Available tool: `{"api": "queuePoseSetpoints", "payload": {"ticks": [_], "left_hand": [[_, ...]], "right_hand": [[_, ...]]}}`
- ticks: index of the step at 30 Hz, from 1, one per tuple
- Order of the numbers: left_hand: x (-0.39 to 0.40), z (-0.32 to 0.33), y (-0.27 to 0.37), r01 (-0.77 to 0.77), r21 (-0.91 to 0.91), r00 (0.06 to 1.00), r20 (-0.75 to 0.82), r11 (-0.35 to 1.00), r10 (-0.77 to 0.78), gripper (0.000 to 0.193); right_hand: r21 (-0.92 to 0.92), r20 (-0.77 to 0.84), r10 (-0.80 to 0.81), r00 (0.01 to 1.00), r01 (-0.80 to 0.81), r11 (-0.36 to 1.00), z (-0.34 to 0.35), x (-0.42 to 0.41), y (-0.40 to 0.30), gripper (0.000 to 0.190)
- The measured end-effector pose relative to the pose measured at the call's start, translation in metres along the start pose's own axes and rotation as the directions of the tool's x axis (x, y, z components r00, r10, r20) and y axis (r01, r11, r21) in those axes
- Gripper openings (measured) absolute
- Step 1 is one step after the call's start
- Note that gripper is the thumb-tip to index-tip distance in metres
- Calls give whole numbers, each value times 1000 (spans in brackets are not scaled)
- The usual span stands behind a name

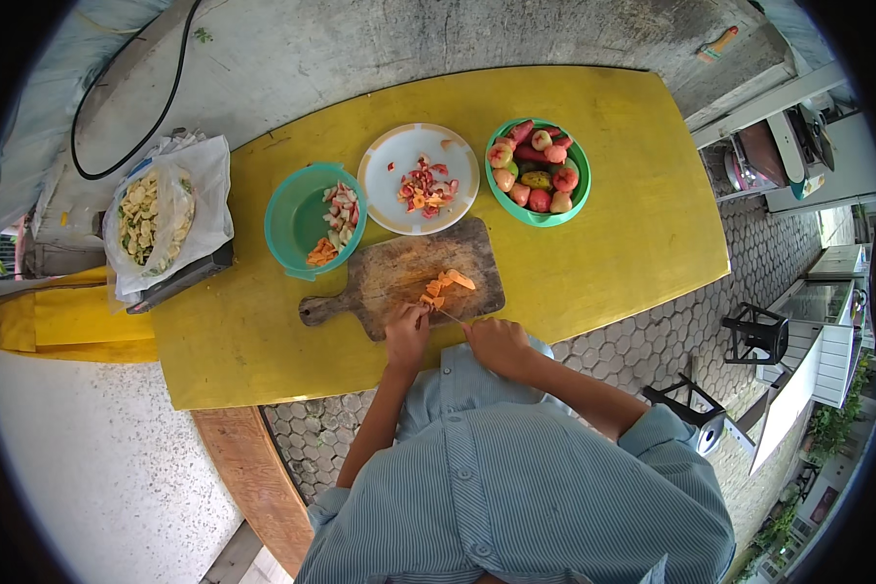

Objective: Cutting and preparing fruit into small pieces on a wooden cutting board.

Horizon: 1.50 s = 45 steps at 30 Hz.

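My right hand (498,347) grips a knife (450,315), its thin blade pointing left across the near edge of a worn wooden cutting board (416,255). Close to the blade tip, my left hand (409,332) has its fingers bunched by the cut orange pieces (433,294); whether it pinches one is hidden. A longer orange piece (460,279) lies just beyond. Behind the board, a white plate (379,175) with a patterned rim carries red and orange scraps (427,190). To its left, a green plastic bowl (299,212) contains pale red-edged chunks (342,212) and orange pieces (323,252).
On the yellow table (628,190), a green basin (502,193) of rose apples (540,200) and other produce stands at the back right. A plastic bag (153,212) of pale sliced food rests on a dark box (190,274) at left. A concrete wall (409,44) borders the back.
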<state>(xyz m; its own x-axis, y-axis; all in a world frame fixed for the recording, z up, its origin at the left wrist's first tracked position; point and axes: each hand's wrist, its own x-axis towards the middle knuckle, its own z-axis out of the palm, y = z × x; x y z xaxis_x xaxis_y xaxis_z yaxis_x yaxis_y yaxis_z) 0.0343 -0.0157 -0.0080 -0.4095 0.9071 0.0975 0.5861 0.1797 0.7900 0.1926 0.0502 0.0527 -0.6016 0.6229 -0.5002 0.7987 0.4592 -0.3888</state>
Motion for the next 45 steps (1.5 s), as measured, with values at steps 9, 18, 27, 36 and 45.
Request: {"api": "queuePoseSetpoints", "payload": {"ticks": [9,18,27,36,45], "left_hand": [[1,-1,2,2,27,1000,4,1000,-2,5],[-3,4,-4,-26,26,998,-52,999,27,8],[-4,6,-7,-7,9,998,-61,1000,7,8],[-8,8,-9,-9,-9,997,-76,1000,8,7],[-8,5,-4,-21,47,998,-55,999,24,7]], "right_hand": [[-77,33,-8,999,10,997,18,17,-4,51],[301,-54,132,990,-110,947,20,18,16,55],[205,37,43,998,-50,977,-8,-6,38,53],[187,-56,32,998,-21,982,1,-9,15,51],[-5,-198,-60,978,60,998,16,-12,4,46]]}}
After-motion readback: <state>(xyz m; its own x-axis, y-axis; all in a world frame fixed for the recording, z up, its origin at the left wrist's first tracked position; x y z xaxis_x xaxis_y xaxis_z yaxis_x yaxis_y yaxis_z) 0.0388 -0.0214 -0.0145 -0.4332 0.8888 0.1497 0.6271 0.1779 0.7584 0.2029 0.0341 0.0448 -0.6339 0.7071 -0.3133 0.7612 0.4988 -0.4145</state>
